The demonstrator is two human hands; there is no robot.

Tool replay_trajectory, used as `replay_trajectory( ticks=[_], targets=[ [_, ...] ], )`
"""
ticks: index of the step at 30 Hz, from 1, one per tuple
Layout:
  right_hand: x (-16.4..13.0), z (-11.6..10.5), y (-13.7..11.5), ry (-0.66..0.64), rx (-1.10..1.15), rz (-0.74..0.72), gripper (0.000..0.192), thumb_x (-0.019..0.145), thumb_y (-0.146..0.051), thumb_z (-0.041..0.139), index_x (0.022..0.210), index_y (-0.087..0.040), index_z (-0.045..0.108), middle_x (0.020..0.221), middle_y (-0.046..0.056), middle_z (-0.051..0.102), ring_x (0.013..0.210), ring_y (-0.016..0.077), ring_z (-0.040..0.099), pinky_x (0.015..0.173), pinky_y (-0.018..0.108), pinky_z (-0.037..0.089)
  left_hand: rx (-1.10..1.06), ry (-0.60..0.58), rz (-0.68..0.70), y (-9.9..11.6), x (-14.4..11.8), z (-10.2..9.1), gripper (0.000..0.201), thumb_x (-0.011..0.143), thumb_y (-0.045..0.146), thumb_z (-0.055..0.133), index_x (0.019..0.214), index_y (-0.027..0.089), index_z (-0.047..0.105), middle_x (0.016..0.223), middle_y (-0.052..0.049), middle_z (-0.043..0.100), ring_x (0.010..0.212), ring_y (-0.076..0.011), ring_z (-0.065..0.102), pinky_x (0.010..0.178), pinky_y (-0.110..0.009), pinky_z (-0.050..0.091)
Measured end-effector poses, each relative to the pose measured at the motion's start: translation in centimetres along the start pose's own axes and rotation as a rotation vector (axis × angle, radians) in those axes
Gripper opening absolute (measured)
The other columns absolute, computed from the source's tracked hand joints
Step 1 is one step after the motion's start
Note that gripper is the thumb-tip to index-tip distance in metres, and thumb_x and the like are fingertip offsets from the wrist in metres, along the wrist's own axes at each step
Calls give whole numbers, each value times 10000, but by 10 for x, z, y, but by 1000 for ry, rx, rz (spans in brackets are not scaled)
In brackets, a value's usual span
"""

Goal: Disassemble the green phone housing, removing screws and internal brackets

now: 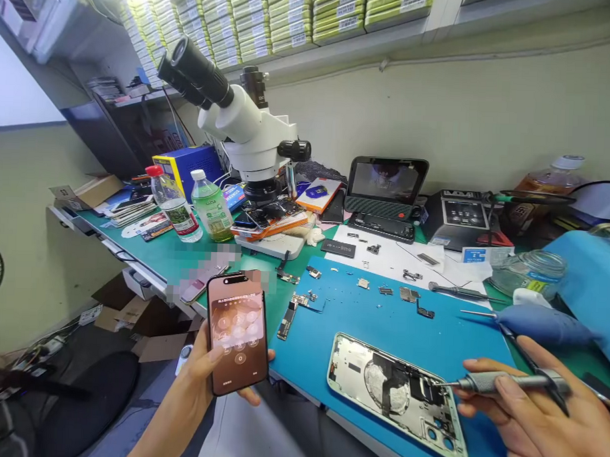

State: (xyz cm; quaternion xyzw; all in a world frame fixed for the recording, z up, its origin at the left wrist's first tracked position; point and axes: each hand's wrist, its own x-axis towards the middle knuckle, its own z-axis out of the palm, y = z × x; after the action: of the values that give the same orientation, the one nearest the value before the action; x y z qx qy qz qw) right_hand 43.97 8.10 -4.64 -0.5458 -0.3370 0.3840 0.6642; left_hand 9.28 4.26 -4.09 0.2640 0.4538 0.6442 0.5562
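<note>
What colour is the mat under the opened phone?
The mat is blue, seen in the head view.

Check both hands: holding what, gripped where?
Left hand holds a lit phone by its lower edges. Right hand holds a screwdriver by its handle.

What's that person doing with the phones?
A person sits at a workbench. The left hand holds up a phone whose lit screen shows a keypad. The right hand holds a screwdriver, its tip at an opened phone shell lying on a blue mat. Small parts lie scattered on the mat, and a microscope stands behind.
</note>
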Motion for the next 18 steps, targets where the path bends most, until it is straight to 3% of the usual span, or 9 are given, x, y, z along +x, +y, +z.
replay_trajectory(
  ticks=[6,10,14,18],
  targets=[
    [5,-3,8,-10,28,-46,847,682,-375,951,1480,-347,667,951,49,818,700,221,764,588,213,673,11,98,-7,8,-7,12,1138,798,487,942,1695,353,255,1253,-157,805,948,-512,823,471,-496,679],
    [6,-1,8,7,29,-30,830,686,-383,953,1468,-365,674,939,50,811,704,220,762,578,207,669,53,141,-28,10,-5,12,1053,786,576,930,1635,288,376,1219,-172,820,863,-455,836,434,-452,668],
    [7,0,6,14,36,-22,820,659,-394,964,1435,-364,700,914,59,806,673,230,752,552,232,674,41,203,-143,6,-1,3,810,769,714,886,1314,156,665,1058,-165,842,684,-341,824,283,-267,525],
    [6,2,2,6,33,-24,797,695,-372,950,1449,-365,691,949,62,805,741,225,756,588,216,678,16,209,-173,2,0,-2,648,775,711,879,1044,140,733,904,-129,832,616,-303,806,277,-244,507]
  ],
)
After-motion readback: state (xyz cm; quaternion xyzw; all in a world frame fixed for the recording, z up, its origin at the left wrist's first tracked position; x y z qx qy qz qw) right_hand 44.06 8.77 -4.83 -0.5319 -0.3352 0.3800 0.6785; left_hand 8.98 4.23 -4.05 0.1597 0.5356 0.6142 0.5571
